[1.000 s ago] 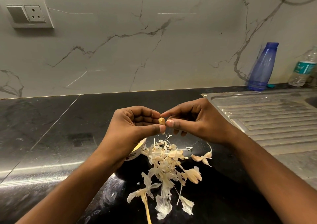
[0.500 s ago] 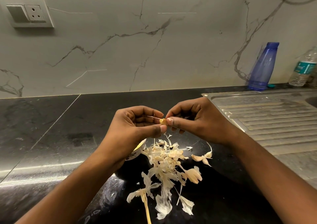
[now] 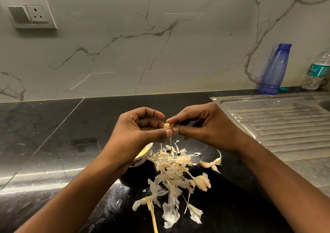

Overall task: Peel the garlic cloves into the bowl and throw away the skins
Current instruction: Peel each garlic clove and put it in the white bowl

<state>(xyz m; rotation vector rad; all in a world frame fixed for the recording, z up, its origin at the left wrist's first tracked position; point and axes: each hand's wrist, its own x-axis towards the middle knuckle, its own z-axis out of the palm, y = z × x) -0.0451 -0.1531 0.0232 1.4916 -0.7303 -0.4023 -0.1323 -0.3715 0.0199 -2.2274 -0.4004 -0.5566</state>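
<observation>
From the head camera, a garlic clove [image 3: 167,125] was held in the air just above the pile of skins [image 3: 171,166] on the black worktop [image 3: 53,134]. The left hand [image 3: 137,131] had its grip closed on the clove, thumb against curled fingers. The right hand [image 3: 205,127] pinched the clove's other end between thumb and forefinger. A small bowl [image 3: 142,157] sat just left of the pile, partly hidden by the left wrist. Unpeeled cloves [image 3: 211,164] lay at the pile's right edge.
</observation>
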